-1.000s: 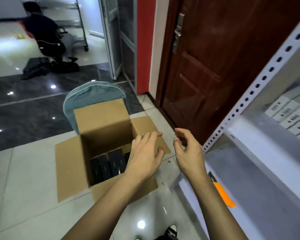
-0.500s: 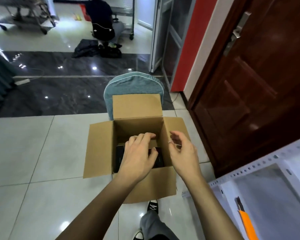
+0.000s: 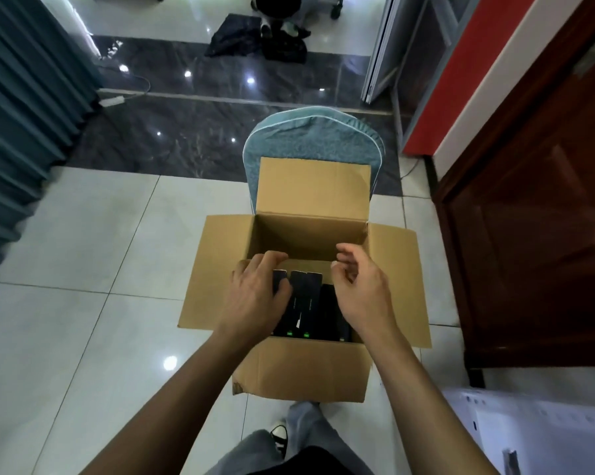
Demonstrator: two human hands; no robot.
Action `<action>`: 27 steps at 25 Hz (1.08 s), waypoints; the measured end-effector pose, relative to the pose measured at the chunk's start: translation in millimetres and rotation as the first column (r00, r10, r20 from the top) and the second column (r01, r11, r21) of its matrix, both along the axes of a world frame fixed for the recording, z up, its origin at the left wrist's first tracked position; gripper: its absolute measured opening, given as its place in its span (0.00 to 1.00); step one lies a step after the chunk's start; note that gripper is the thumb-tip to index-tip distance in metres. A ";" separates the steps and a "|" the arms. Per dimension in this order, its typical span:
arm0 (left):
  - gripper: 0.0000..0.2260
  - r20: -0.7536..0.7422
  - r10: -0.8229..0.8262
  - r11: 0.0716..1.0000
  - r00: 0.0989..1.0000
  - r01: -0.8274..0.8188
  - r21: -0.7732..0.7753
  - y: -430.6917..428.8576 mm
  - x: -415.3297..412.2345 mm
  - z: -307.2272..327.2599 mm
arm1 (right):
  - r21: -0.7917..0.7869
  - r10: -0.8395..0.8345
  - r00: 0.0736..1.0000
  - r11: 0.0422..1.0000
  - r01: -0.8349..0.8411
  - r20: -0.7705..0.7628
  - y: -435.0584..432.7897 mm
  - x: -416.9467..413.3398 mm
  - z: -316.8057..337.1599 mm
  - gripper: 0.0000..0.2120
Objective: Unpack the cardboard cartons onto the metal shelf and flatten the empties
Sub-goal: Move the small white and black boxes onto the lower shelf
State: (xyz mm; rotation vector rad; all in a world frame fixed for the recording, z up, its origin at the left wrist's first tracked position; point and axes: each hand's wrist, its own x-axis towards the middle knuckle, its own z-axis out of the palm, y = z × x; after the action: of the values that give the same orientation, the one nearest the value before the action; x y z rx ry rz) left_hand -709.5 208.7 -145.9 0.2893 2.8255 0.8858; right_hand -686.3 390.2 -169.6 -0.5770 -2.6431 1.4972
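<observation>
**Carton open, both hands reaching for the black boxes inside**

Location: the cardboard carton [image 3: 299, 365] stands on a chair with a teal padded back [image 3: 309, 138], all four flaps folded out, directly in front of the person. A corner of the white perforated metal shelf [image 3: 536, 423] shows at lower right, well apart from the carton.

Condition of contents: a row of slim black boxes [image 3: 304, 299] stands on end against the near wall, each with a small green mark near its lower end. The far half of the carton is bare cardboard, so unpacking appears partly done. The near flap shows a torn lower-left corner.

Hands: the left hand [image 3: 254, 296] lies over the leftmost boxes, fingers curled past their far edge and thumb on the row; contact is evident, a completed grip is not. The right hand [image 3: 361, 286] hovers above the right end of the row, fingers loosely curled, holding nothing.

Recommendation: clamp several boxes as one block between the two palms and lift straight up, clear of the flaps, before turning toward the shelf. Uneven pressure could let the middle boxes slip out.
</observation>
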 end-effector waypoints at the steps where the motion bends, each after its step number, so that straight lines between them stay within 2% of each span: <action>1: 0.16 0.027 0.012 1.000 1.000 -0.011 -0.014 1.1 -4.2 -6.3 | -0.003 0.016 1.000 1.000 -0.016 0.014 3.6 -4.5 -8.2 0.17; 9: 0.17 0.104 0.042 0.995 0.994 -0.033 -0.092 -2.1 -17.3 -61.0 | -0.022 0.063 0.980 0.998 -0.060 0.191 18.1 -19.8 -85.3 0.18; 13: 0.17 0.163 0.031 0.996 0.986 -0.017 -0.089 0.4 -24.9 -99.2 | -0.050 0.064 0.928 0.998 -0.050 0.366 18.1 -27.9 -124.7 0.21; 18: 0.18 0.226 0.029 0.996 0.974 -0.009 -0.092 2.1 -29.9 -143.8 | -0.025 0.095 0.876 0.995 -0.095 0.473 12.8 -39.5 -168.2 0.26; 22: 0.18 0.256 0.059 0.996 0.965 -0.041 -0.077 1.7 -35.0 -171.2 | -0.014 0.106 0.852 0.993 -0.115 0.513 5.4 -52.9 -199.1 0.32; 27: 0.18 0.296 0.091 0.995 0.951 -0.078 -0.057 6.0 -45.8 -202.2 | 0.000 0.137 0.829 0.987 -0.163 0.542 2.2 -63.6 -236.3 0.45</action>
State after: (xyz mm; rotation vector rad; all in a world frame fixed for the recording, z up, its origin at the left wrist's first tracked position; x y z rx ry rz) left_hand -755.2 214.7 -348.1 0.0236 2.5876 0.8039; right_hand -749.9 392.5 -406.0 -0.9319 -3.2024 1.4791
